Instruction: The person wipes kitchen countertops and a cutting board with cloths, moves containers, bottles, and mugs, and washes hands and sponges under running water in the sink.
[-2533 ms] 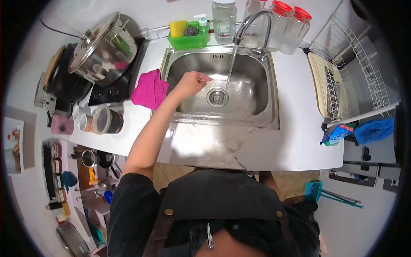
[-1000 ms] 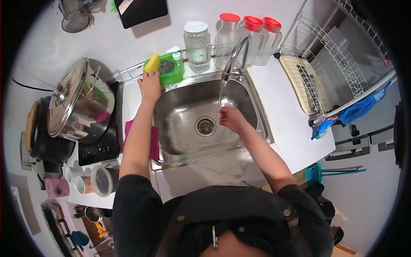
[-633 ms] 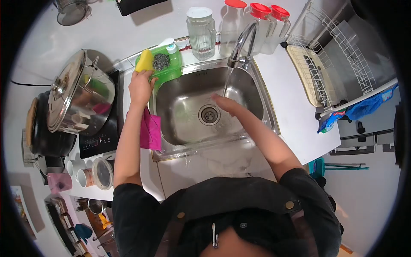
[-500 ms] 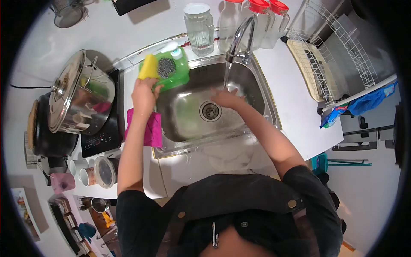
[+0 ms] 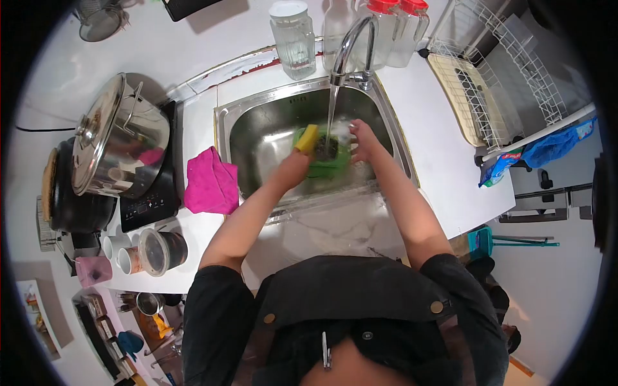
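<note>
My left hand (image 5: 294, 168) grips the left side of a green plastic tray (image 5: 320, 171), low in the steel sink (image 5: 257, 132). On the tray are a yellow sponge (image 5: 308, 137) and a dark metal scourer (image 5: 327, 149), both partly blurred. Water from the curved faucet (image 5: 337, 76) runs down onto the scourer. Just right of the tray is my right hand (image 5: 364, 143), its fingers apart. A small white item (image 5: 348, 130), smeared by motion, lies close to those fingertips; whether they touch it is unclear.
A pink cloth (image 5: 211, 182) lies on the counter left of the sink. Beyond it stands a steel pot (image 5: 138, 138) on a black cooktop (image 5: 150, 209). Glass pitchers (image 5: 293, 42) line the back edge. At right is a white wire rack (image 5: 479, 90).
The green tray, with the sponge and scourer, has moved from the sink's back left corner down into the basin under the water. My right hand has shifted right, out of the stream.
</note>
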Motion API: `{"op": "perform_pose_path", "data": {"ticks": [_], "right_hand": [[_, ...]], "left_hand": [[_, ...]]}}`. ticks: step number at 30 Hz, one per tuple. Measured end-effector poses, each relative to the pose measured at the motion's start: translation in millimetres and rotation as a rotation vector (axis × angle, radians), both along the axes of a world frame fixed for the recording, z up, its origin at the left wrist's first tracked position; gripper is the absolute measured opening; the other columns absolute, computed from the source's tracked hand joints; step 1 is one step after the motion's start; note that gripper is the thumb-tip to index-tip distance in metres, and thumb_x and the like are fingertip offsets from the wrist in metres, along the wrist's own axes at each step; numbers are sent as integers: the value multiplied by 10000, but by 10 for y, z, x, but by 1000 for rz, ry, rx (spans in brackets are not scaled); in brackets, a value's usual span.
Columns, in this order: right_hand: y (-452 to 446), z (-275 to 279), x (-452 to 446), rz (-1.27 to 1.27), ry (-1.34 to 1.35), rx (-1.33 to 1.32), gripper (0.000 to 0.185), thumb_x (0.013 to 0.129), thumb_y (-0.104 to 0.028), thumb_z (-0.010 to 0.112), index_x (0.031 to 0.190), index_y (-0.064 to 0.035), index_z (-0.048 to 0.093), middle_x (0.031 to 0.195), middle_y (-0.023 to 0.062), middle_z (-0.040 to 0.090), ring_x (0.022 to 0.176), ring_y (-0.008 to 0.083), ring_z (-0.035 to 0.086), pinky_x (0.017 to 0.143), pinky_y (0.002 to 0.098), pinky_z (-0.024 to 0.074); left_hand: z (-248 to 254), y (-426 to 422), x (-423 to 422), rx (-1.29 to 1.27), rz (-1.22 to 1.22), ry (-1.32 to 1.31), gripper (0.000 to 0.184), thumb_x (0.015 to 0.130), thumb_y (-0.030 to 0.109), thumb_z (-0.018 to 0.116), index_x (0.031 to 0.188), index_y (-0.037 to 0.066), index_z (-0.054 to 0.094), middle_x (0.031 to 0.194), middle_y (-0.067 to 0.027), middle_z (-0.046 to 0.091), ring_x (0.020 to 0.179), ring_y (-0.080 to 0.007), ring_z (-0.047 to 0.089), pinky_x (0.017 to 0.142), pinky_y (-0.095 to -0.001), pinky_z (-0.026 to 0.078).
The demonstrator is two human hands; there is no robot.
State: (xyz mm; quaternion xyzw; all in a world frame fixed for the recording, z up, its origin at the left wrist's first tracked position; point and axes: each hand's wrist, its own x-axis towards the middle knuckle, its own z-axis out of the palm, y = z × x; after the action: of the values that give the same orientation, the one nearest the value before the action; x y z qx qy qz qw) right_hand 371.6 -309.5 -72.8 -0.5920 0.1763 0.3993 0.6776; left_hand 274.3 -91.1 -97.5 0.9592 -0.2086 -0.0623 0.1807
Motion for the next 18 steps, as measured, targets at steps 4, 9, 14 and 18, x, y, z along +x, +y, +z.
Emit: {"op": "perform_pose_path", "data": {"ticks": [4,9,14,18], "right_hand": [[-28,1,-90,194,-108,-205,849,664,-551,707,1327,-132,381,1389,191,321,1262,418,322,914,676,299],[98,-92,-174,280,-292,-385,885,624,-308,798,1341,-170,299,1325,163,408,1239,357,375,927,604,346],[118,-307,-98,250,-420,-458,774,637,-256,769,1305,-168,388,1211,151,526,1144,298,464,873,554,382],[10,-227,-76,235,-425,-319,670,680,-271,744,1276,-154,461,1095,114,611,1100,258,496,832,481,420]], "left_hand": [[251,-305,119,56,107,285,210,762,139,617,952,52,629,948,-181,631,925,-341,612,787,-445,503],[388,-443,333,-26,486,-42,349,754,201,653,1041,43,530,871,-227,617,878,-384,614,750,-471,498],[-92,-394,411,-56,675,112,581,710,191,684,1178,53,369,898,-226,599,915,-429,605,762,-480,504],[113,-382,457,-216,577,146,585,687,182,712,1161,38,401,1033,-235,562,974,-437,583,799,-500,496]]}}
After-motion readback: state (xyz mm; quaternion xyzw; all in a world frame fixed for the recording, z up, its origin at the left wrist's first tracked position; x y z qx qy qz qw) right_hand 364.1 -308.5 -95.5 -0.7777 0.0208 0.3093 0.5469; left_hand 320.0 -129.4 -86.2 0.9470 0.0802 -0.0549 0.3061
